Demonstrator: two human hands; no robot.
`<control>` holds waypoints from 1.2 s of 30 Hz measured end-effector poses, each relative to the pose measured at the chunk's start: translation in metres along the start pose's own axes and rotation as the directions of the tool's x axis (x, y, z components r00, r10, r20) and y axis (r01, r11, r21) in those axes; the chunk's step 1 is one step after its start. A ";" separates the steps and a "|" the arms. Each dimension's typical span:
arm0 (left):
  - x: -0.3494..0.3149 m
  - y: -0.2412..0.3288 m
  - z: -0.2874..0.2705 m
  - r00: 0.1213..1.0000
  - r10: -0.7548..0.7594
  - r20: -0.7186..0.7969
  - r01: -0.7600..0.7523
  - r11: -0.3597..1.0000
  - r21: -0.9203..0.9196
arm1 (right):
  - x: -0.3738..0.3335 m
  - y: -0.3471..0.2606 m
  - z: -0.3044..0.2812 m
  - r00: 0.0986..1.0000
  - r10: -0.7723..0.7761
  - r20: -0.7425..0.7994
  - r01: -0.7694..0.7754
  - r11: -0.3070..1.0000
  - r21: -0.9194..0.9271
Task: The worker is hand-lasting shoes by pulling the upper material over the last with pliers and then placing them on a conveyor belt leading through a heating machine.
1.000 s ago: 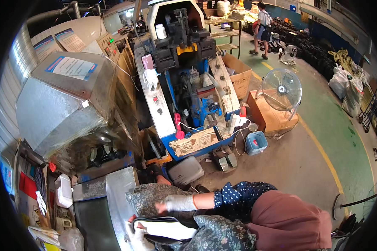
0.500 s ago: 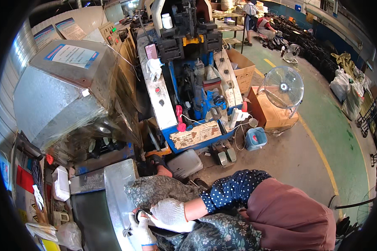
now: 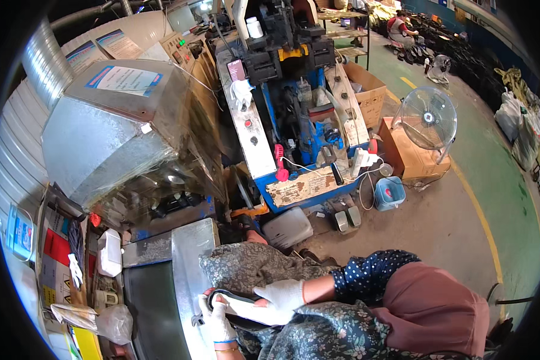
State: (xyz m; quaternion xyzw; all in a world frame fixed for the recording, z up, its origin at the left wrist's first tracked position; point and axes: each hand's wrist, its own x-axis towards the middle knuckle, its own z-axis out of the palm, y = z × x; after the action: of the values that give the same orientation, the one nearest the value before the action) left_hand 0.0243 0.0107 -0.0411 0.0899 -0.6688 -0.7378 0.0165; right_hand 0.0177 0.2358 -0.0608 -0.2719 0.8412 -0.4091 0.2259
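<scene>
Both my hands wear white knit gloves and are low in the view, over my lap in dark floral cloth. My left hand (image 3: 218,321) is closed on the left end of a dark-edged piece with a pale inside, shaped like a shoe upper (image 3: 240,306). Farther right, my right hand (image 3: 282,300) wraps round the same piece, its fingers partly hidden. A small dark hook-like end (image 3: 196,320) sticks out beside my left fingers; I cannot tell what it belongs to. Just left of that hand runs the metal edge of a dark-belted conveyor (image 3: 192,264).
Ahead stands a blue-framed machine (image 3: 297,195) with foot pedals (image 3: 347,219) below. A metal hood (image 3: 102,138) rises at the left. On the right are a blue bucket (image 3: 390,193) and a fan (image 3: 428,118) on a cardboard box. Another person (image 3: 400,30) sits far back.
The whole view has swung left. My right hand has moved rightward, away from my left, and more of the piece's dark rim and pale inside shows between them. A standing person far back has left view.
</scene>
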 end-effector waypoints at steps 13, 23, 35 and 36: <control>-0.008 -0.003 -0.004 0.997 -0.033 0.068 0.026 0.994 0.102 | 0.032 -0.030 0.007 0.975 -0.125 -0.184 0.058 0.942 -0.330; 0.020 -0.008 -0.011 0.994 -0.055 0.090 0.022 0.945 0.326 | 0.043 -0.029 -0.024 0.961 -0.263 -0.087 0.188 0.852 -0.489; 0.000 0.006 -0.010 0.989 -0.071 0.131 0.072 0.997 -0.001 | 0.005 0.008 0.025 0.997 0.075 -0.013 -0.073 0.990 0.123; 0.000 0.012 -0.015 0.984 -0.059 0.171 0.067 0.997 -0.040 | 0.012 0.008 0.025 1.000 0.021 -0.002 -0.019 0.918 0.396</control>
State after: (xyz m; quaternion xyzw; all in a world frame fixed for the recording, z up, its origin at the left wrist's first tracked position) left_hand 0.0250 -0.0049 -0.0306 0.0476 -0.6478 -0.7578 -0.0618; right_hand 0.0212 0.2179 -0.0828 -0.2107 0.7445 -0.5692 0.2779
